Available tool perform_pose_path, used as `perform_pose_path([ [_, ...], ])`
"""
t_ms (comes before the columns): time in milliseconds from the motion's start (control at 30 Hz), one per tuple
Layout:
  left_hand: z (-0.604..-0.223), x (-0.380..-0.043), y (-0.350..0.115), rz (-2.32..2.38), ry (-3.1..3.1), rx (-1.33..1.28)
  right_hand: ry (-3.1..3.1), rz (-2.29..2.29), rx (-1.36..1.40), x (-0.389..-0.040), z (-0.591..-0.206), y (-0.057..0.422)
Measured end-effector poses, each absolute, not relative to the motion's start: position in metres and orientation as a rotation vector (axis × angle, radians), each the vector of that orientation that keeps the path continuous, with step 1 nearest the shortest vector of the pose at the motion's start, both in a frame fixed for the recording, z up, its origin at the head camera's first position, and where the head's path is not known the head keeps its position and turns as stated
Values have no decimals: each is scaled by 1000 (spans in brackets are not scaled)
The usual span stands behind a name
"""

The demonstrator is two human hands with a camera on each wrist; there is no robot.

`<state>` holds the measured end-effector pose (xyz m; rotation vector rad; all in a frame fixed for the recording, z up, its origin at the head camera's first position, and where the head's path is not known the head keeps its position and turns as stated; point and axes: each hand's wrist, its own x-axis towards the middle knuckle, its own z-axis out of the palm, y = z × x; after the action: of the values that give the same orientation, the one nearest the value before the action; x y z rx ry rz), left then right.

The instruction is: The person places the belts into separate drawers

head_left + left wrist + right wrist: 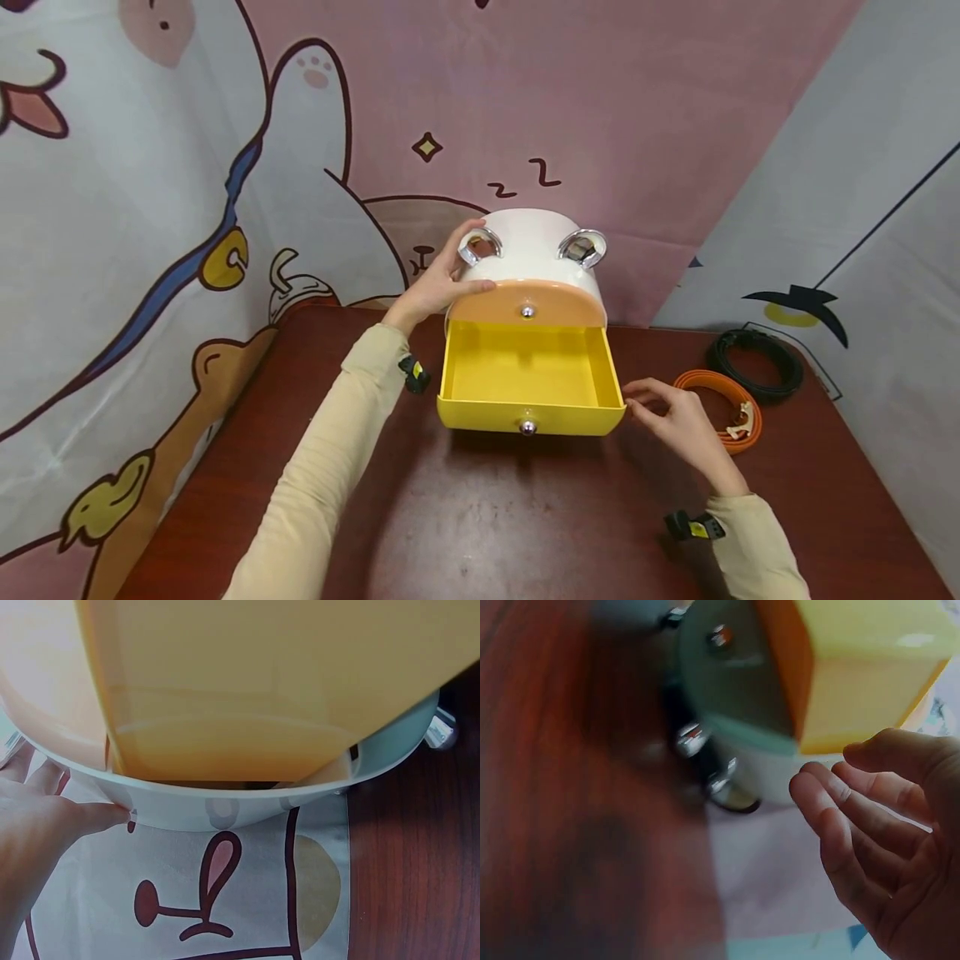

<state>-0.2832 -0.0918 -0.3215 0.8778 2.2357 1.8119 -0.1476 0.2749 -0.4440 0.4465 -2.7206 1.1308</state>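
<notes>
A white rounded drawer cabinet (531, 237) with two chrome ear-shaped rings stands on the table. Its top drawer (564, 305), orange with a silver knob, is closed. Below that, the yellow drawer (480, 418) is pulled far out, and nothing lies inside. My left hand (437, 287) rests on the cabinet's upper left side, thumb toward the orange front and fingers by the left ring. Beside the yellow drawer's right front corner is my right hand (686, 427), fingers loosely bent, holding nothing. A greenish lower front (739, 682) with a knob shows in the right wrist view.
On the dark red wooden table (480, 533), a coiled orange belt (712, 380) with a pale buckle lies right of the right hand. A coiled black belt (783, 367) sits just behind it. A cartoon-printed cloth (660, 125) hangs behind the table.
</notes>
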Motion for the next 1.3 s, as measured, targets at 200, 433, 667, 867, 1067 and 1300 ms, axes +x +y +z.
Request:
perform_pose_path([
  [200,-322,-284,-92,1812,2233,884,-2809,1109,386,-156,-463,296],
  [433,-325,-284,-93,1830,2217,874,-2747,1058,320,-159,-474,317],
  [667,-324,-284,-92,1820,2219,886,-2659,1076,225,-151,-481,338],
  [867,-324,-285,-93,1816,2225,891,-2607,1007,51,-141,-472,365],
  [1067,-325,-286,-93,1843,2191,907,-2648,933,-169,-131,-473,392],
  [1300,-323,-284,-92,1827,2211,889,-2707,911,-252,-126,-482,409],
])
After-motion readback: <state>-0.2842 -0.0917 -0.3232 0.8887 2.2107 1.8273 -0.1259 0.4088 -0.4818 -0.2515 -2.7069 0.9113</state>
